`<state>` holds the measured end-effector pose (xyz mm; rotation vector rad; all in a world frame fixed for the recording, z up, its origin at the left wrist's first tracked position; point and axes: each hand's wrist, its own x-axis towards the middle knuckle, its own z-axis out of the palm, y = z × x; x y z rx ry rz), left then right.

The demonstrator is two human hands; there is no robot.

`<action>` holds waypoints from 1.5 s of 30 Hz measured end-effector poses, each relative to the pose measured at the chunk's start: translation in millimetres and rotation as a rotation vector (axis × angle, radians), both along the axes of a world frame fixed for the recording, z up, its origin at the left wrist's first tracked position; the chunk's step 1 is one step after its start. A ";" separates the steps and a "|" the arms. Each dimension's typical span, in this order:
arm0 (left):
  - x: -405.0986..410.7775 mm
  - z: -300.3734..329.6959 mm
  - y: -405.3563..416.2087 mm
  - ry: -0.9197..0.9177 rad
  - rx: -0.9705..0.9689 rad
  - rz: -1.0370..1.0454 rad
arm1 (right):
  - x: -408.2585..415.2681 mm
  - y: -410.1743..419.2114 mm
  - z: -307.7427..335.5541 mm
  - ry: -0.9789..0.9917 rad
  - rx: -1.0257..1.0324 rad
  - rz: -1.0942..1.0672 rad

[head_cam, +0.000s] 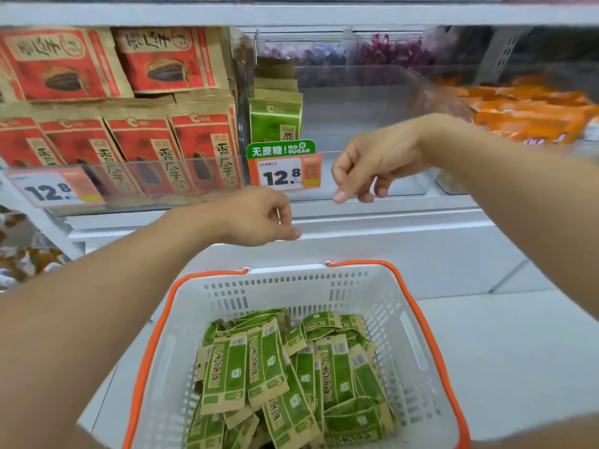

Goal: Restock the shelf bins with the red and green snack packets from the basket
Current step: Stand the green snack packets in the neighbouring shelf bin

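Green snack packets heaped in basket at 6 o'clock, bin mostly vacant at 12, left hand and right hand between them, apart, loosely curled, gripping nothing.

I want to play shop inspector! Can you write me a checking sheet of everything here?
Surface: white shelf ledge above the basket.
Job's things: green packets piled in the white basket; a few green ones stand in the clear bin; red packets fill the left bin.
Clutter: orange packs at right; price tags.
Hands: left hand and right hand loosely curled, holding nothing.
Cables: nothing seen.
Surroundings: shop shelves, pale floor.
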<state>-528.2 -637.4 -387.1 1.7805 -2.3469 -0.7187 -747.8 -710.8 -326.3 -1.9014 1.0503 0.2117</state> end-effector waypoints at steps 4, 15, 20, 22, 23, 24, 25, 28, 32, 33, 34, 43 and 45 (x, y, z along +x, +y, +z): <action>-23.0 -29.2 21.6 -0.457 0.572 -0.218 | 4.4 41.7 -114.8 0.313 0.140 0.112; -54.8 -26.5 14.6 -0.396 0.479 -0.258 | -13.5 147.8 -332.5 0.348 0.204 -0.485; -51.6 -28.5 14.6 -0.416 0.476 -0.268 | -4.0 159.5 -350.0 0.203 0.140 -0.816; -47.1 -28.8 13.4 -0.426 0.479 -0.268 | -5.9 155.0 -350.1 0.178 0.120 -0.926; -45.0 -28.7 12.5 -0.429 0.477 -0.265 | -6.9 152.6 -351.0 0.169 0.146 -0.960; -42.9 -28.7 11.5 -0.430 0.474 -0.263 | -7.1 151.4 -351.7 0.171 0.189 -0.962; -41.7 -28.5 10.9 -0.429 0.469 -0.262 | -6.6 151.2 -350.2 0.182 0.229 -0.930; -41.2 -26.1 11.7 -0.435 0.453 -0.270 | -0.9 146.4 -341.0 0.248 0.189 -0.815; -41.1 -22.7 12.1 -0.429 0.462 -0.255 | 0.1 119.9 -288.1 0.366 -0.069 -0.581; -39.7 -20.8 11.0 -0.408 0.463 -0.211 | -1.2 110.0 -263.9 0.379 -0.134 -0.453; -37.4 -17.6 10.0 -0.357 0.465 -0.131 | -3.1 100.2 -234.7 0.384 -0.213 -0.313; -11.9 33.8 15.5 0.937 0.797 0.451 | -14.8 64.9 -9.3 -0.282 -1.448 0.171; -18.4 42.3 21.2 1.221 0.744 0.385 | -9.6 61.9 -8.3 -0.339 -1.654 0.299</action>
